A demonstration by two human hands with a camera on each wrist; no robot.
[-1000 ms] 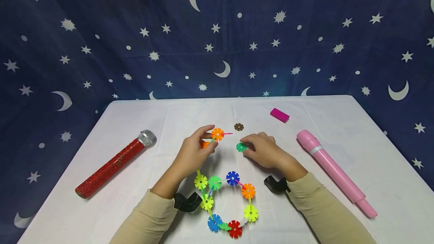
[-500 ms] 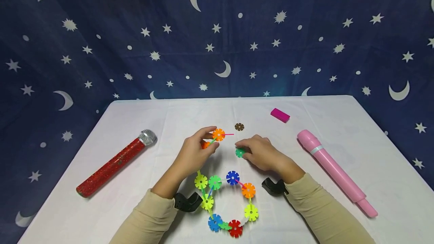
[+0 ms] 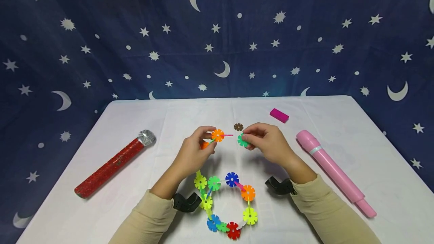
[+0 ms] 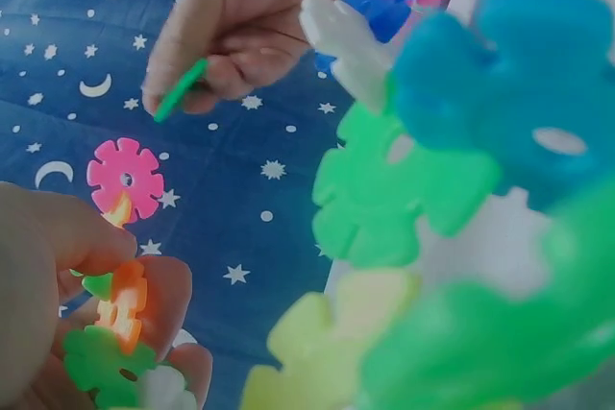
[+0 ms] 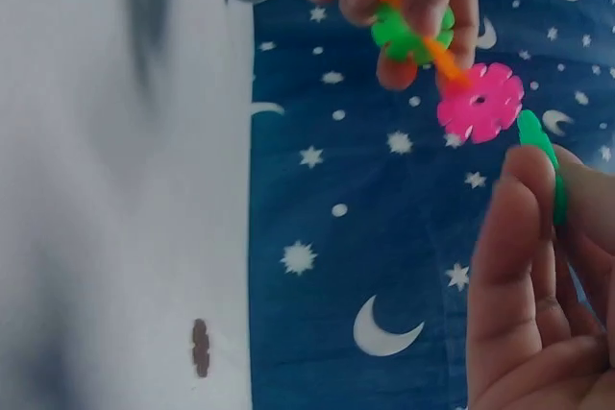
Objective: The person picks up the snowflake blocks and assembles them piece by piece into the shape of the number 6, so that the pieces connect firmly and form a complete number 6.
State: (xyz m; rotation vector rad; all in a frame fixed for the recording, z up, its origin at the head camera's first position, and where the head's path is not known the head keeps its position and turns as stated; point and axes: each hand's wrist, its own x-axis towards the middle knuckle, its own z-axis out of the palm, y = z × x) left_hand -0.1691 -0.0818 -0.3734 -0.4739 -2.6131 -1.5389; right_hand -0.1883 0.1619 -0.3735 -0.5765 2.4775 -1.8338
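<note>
My left hand [image 3: 193,151] grips the end of a chain of notched plastic discs, near an orange disc [image 3: 217,135]. Beyond that orange piece a pink disc [image 5: 480,103] sticks out toward the right. My right hand [image 3: 269,144] pinches a loose green disc [image 3: 242,140] between thumb and fingers, above the table. In the right wrist view a narrow gap separates this green piece from the pink one. The rest of the chain runs down past my left wrist into a ring, with a dark blue disc [image 3: 232,179] and a red disc [image 3: 233,231] in it.
A single brown disc [image 3: 239,127] lies just behind the hands on the white tablecloth [image 3: 162,183]. Farther back is a magenta block [image 3: 279,115]. A red glittery microphone [image 3: 115,163] lies left, a pink microphone-shaped toy [image 3: 333,172] right. A starry cloth [image 3: 176,22] hangs behind.
My right hand first slid the green disc toward me, then raised it from the table, turning it more upright beside the pink disc. The left hand has hardly moved.
</note>
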